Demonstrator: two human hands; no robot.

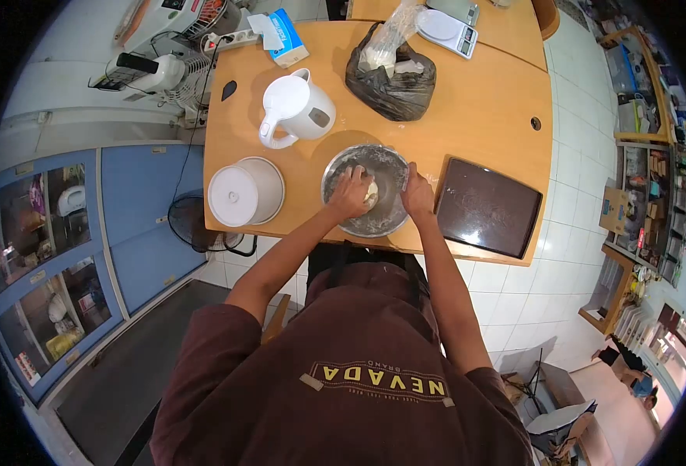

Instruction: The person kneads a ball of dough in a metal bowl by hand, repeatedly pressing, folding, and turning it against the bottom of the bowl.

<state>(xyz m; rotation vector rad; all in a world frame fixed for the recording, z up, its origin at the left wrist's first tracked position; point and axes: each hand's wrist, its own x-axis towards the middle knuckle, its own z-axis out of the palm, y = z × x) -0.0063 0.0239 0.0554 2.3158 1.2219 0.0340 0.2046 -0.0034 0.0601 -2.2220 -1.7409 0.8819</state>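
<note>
A metal mixing bowl (396, 219) dusted with flour stands at the table's front edge. Inside it, my left hand (349, 193) presses on a pale lump of dough (372, 194), its fingers curled over the lump and partly hiding it. My right hand (416, 194) grips the bowl's right rim, thumb side toward the inside. Just right of that hand lies a dark rectangular baking tray (489, 206) with whitish smears. To the left of the bowl is a white lidded tub (247, 192).
Behind the bowl stand a white electric kettle (296, 109) and a black plastic bag (393, 89) holding a clear bag. Farther back are a kitchen scale (446, 33), a blue-and-white box (285, 37) and a power strip (234, 39). A fan (191, 221) stands left of the table.
</note>
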